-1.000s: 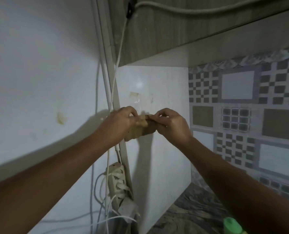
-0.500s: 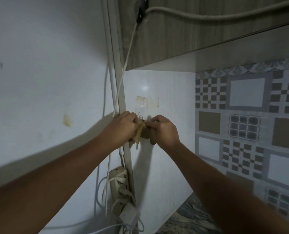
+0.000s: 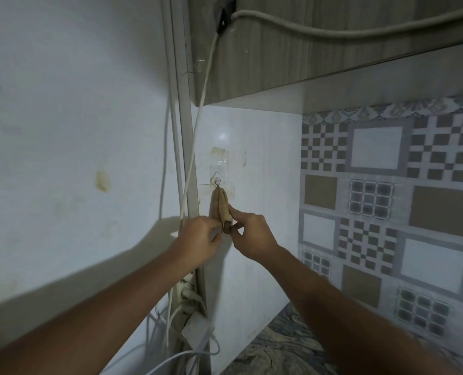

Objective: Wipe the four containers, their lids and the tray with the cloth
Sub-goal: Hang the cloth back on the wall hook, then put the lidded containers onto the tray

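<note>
Cloth [image 3: 219,205]: tan, folded narrow, hung by its top end from a small metal hook [image 3: 218,182] on a clear adhesive pad stuck to the white wall [image 3: 265,185]. It hung straight down, flat against the wall.

Hands: both were at the cloth's lower end. Left hand [image 3: 200,236] had its fingers curled, gripping the lower left edge. Right hand [image 3: 252,234] pinched the lower right edge, forefinger lying up along the cloth's side, thumb below. The two hands sat close together, nearly touching.

Surroundings: a white cable [image 3: 195,147] ran down just left of the hook, beside a vertical trim strip. Below the left hand, a power strip [image 3: 187,293] with plugs and loose white leads hung against the wall. A wood-grain cabinet [image 3: 306,50] was mounted overhead, with a thicker cord [image 3: 360,31] draped across its face. Patterned tiles [image 3: 387,198] covered the wall to the right. A corner of marbled worktop [image 3: 279,345] showed below, between the forearms.
</note>
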Demonstrator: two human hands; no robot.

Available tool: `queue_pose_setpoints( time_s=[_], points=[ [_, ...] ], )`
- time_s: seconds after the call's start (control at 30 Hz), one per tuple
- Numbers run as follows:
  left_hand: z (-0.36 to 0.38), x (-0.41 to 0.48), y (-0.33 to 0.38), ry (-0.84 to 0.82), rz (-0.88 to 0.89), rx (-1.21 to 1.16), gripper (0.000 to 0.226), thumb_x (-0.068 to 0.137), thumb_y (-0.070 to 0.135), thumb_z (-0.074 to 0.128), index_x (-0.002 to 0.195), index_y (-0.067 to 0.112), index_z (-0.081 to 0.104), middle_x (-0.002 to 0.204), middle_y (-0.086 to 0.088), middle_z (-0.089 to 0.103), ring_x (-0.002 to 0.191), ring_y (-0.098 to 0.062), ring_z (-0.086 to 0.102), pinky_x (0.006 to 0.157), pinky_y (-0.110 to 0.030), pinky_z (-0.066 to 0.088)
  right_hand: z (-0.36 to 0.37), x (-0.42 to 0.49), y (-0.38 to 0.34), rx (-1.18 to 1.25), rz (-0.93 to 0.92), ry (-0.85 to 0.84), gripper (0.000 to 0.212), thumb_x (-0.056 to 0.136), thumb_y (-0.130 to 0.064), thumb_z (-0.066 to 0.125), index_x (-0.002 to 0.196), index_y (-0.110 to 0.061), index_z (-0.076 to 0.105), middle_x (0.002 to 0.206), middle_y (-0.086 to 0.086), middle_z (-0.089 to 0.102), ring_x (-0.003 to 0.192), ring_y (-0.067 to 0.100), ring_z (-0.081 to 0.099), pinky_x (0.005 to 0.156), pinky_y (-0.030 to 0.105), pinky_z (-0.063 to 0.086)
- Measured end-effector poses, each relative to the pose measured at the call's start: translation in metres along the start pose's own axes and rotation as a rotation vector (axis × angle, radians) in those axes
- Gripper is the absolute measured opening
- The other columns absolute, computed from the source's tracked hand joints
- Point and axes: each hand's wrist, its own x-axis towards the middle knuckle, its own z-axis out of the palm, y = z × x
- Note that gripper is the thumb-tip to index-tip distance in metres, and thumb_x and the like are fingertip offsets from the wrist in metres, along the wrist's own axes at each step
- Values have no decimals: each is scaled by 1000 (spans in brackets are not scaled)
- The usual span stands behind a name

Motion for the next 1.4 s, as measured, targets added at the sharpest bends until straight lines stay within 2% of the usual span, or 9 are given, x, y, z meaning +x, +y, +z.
queue_pose_setpoints(
  time_s=[0.13, 0.23, 0.43, 0.67, 0.77, 0.97, 1.17, 1.33, 1.4],
  points=[
    [10, -10, -2, -57, -100, -36, 15, 83, 8, 64, 88, -3, 72, 91, -17, 73, 78, -19, 65, 81, -43, 57, -3, -14, 1, -18, 19, -5, 56, 94, -7, 58, 145, -31, 56, 111, -3, 78, 91, 15, 75, 76, 22, 54],
    [12, -14, 4, -81, -172, -57, 22, 85, 14, 66, 104, 8, 76, 105, -7, 75, 97, -20, 70, 90, -36, 55, -9, -23, 2, -33, 69, -1, 51, 97, -10, 62, 145, -26, 56, 114, 0, 77, 97, 16, 75, 79, 21, 52],
    [29, -24, 23, -121, -141, -69, 24, 89, 17, 65, 110, 9, 74, 109, -4, 74, 96, -19, 70, 89, -26, 52, -22, -44, 8, -87, 145, 16, 53, 98, -16, 65, 149, -20, 51, 127, 7, 73, 107, 18, 73, 85, 11, 41],
    [92, -39, 55, -252, -141, -129, 54, 89, 24, 68, 137, 6, 53, 136, -10, 60, 122, -27, 59, 102, -31, 43, -54, -105, 40, -297, 358, -32, 58, 100, -30, 62, 154, -24, 44, 144, 10, 61, 131, 27, 59, 108, 33, 46],
    [130, -44, 76, -323, -153, -179, 58, 88, 24, 69, 139, 5, 50, 137, -14, 58, 124, -29, 56, 103, -31, 42, -77, -138, 62, -393, 495, -57, 57, 99, -31, 62, 153, -24, 45, 145, 9, 60, 132, 29, 57, 110, 38, 47],
    [207, -53, 124, -521, -136, -263, 57, 88, 21, 66, 141, 7, 47, 137, -15, 57, 126, -32, 54, 105, -37, 45, -110, -216, 117, -498, 800, -121, 51, 96, -33, 64, 143, -16, 58, 135, 12, 67, 119, 31, 65, 99, 37, 55],
    [289, -70, 151, -688, -44, -226, 46, 86, 25, 70, 126, 8, 55, 119, -15, 64, 107, -32, 62, 86, -38, 52, -114, -282, 155, -577, 938, -291, 50, 96, -29, 63, 145, -20, 54, 132, 17, 65, 120, 36, 63, 93, 39, 52],
    [355, -74, 146, -852, 36, -143, 72, 79, 30, 76, 139, 11, 41, 128, -19, 56, 110, -36, 59, 81, -41, 52, -98, -303, 190, -647, 988, -480, 76, 93, -35, 69, 157, -17, 34, 141, 19, 57, 126, 36, 59, 97, 43, 51],
    [378, -73, 141, -887, 78, -84, 89, 76, 34, 78, 148, 14, 30, 140, -20, 47, 123, -39, 51, 90, -47, 51, -91, -304, 201, -661, 977, -520, 86, 91, -33, 72, 161, -16, 25, 150, 19, 48, 129, 37, 56, 98, 43, 50]
  ],
)
